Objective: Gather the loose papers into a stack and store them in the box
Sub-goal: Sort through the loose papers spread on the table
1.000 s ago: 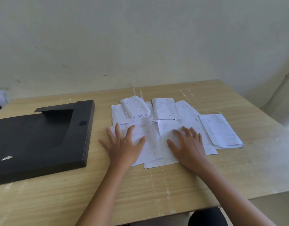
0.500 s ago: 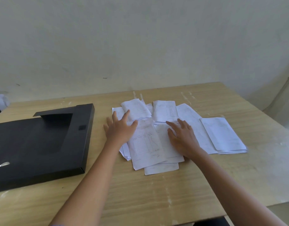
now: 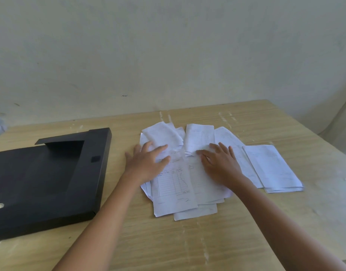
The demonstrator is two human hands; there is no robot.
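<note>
- On wooden table (image 3: 246, 231): white papers (image 3: 174, 192) lying loose, many on top of each other, some fanned out toward the far edge.
- Near the middle of the mess: left hand (image 3: 146, 165) flat on the papers, palm down, fingers (image 3: 158, 148) spread apart, not pinching anything.
- Just beside it, to the right: right hand (image 3: 221, 165) also flat on the papers, palm down, fingers (image 3: 204, 152) spread a little, tips touching the folded sheets farther back.
- Between the two hands: one sheet with lines and a table drawn on it, sitting on top of the pile.
- Off to the right side: small neat pile of sheets (image 3: 273, 169), partly under its neighbours, untouched by either hand.
- Left of the papers: flat black box (image 3: 51, 182), lying on the table, close to the left hand but not touching it.
- Behind the table: plain pale wall (image 3: 168, 55).
- No papers inside the box yet, all on the table.
</note>
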